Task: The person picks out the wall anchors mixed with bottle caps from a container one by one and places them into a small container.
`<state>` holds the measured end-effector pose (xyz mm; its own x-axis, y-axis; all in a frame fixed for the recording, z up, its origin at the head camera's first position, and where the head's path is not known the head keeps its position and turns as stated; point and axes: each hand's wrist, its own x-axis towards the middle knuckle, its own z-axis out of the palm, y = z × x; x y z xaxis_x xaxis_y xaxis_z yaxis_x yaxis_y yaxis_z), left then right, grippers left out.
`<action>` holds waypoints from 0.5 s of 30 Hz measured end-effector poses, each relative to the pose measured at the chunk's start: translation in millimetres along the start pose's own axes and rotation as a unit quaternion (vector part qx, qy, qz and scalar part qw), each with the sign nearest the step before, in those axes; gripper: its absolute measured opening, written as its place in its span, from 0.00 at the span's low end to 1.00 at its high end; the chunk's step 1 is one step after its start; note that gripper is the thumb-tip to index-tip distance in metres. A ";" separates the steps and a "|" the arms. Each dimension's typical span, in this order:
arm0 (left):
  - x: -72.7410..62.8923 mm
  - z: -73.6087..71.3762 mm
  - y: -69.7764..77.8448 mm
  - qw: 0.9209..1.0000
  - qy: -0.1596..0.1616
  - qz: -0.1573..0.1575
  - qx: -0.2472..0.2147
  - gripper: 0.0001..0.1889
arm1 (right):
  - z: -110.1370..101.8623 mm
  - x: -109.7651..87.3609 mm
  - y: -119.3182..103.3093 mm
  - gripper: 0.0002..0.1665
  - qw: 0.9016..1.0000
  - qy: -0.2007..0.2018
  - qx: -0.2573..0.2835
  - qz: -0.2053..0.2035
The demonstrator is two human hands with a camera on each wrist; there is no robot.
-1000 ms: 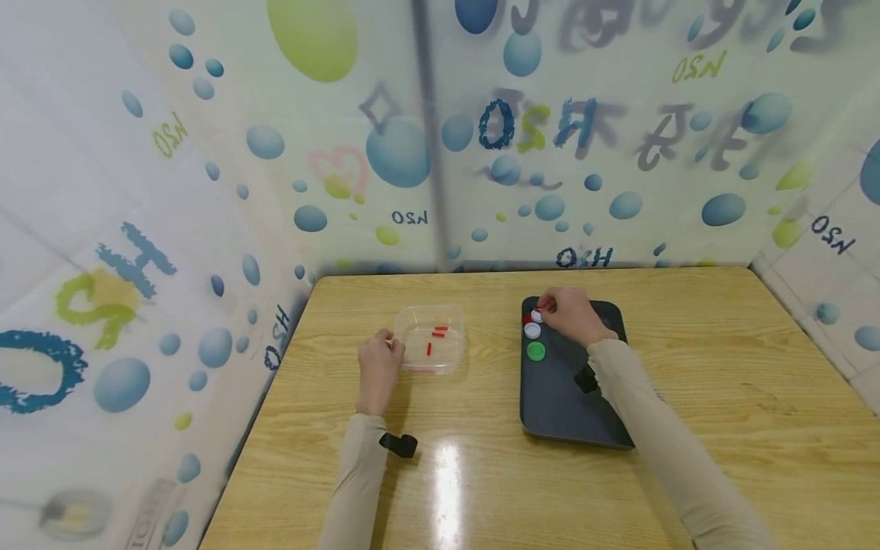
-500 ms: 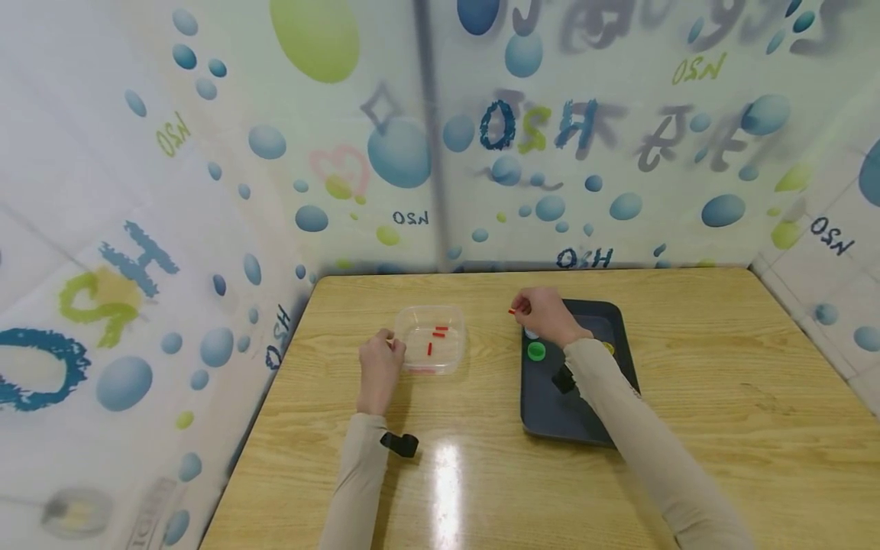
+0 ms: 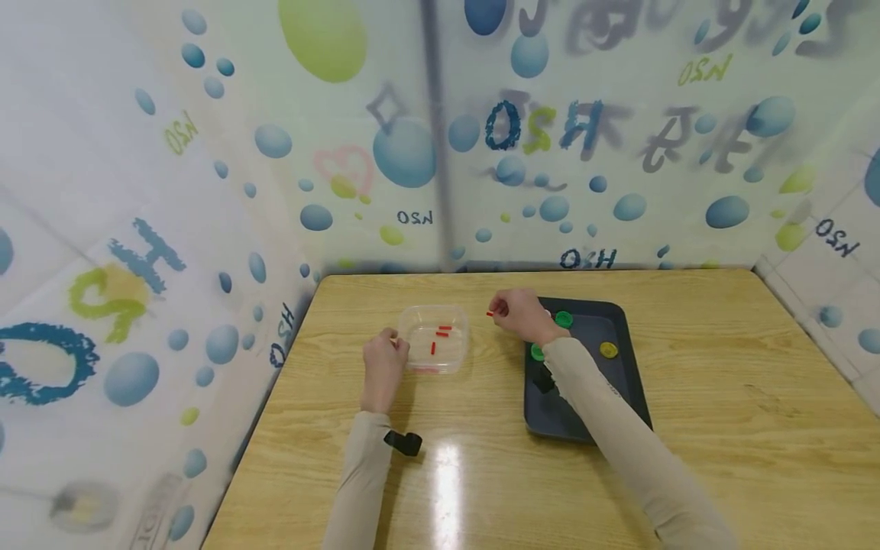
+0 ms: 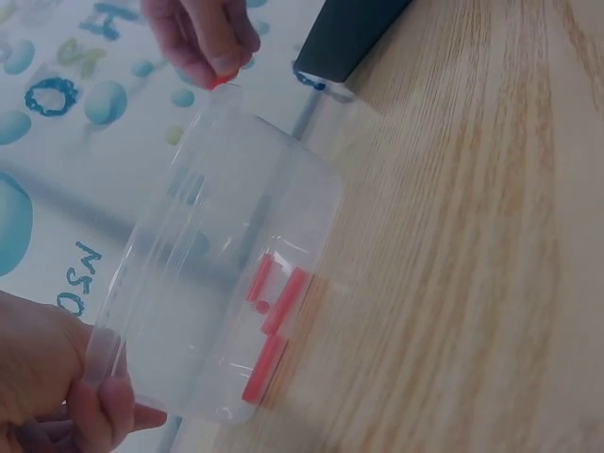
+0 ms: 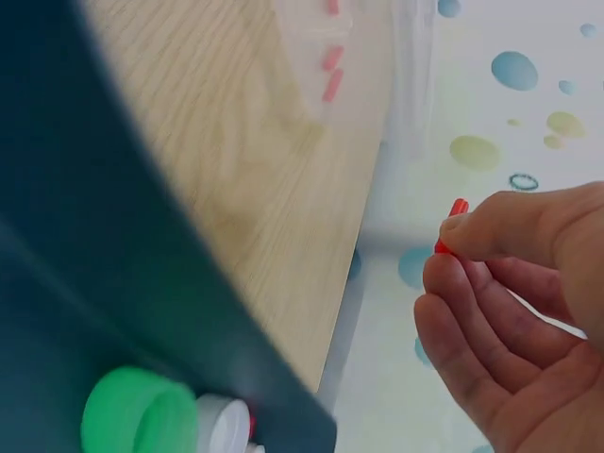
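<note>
Stick (image 3: 490, 313), red and slim, is located clear of the tray at its 10 o'clock corner, and at 2 o'clock from the clear container (image 3: 450, 363). Long axis in the head view: approximately 9 to 3 o'clock, exposed end toward 9. In the right wrist view the same end points to 1 o'clock.

Right hand (image 3: 524, 315): thumb and forefinger closed together in a pinch on the stick; remaining fingers bent and apart from it.

Left hand (image 3: 385, 363): at the 8 o'clock side of the container, thumb and fingers pinching its rim.

Container contents: three red sticks, lying flat. Upper stick (image 3: 445, 328) and middle stick (image 3: 442, 334) lie near each other, axes 9 to 3 o'clock. Lower stick (image 3: 433, 348) lies with its axis 12 to 6 o'clock. Stick count, held one included: four.

Dark tray (image 3: 567, 420): at 3 o'clock from the container, partly covered by the right arm. Visible caps: two green, at 11 o'clock (image 3: 564, 319) and 10 o'clock (image 3: 538, 352); one yellow cap (image 3: 608, 350) at 2 o'clock. The right wrist view shows a white cap (image 5: 219, 427) beside a green one.
</note>
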<state>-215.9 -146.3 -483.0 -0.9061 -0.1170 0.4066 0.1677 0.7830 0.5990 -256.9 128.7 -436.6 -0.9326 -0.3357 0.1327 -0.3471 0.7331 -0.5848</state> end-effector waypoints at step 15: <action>-0.1 0.1 -0.5 1.000 0.007 -0.005 -0.012 0.08 | 15.4 18.6 -22.6 0.05 0.999 -0.010 0.002 -0.035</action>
<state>-216.0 -146.6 -483.4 -0.9026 -0.1332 0.4093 0.1676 0.7672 0.6192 -264.9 96.8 -433.2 -0.9038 -0.3975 0.1583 -0.4112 0.7049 -0.5780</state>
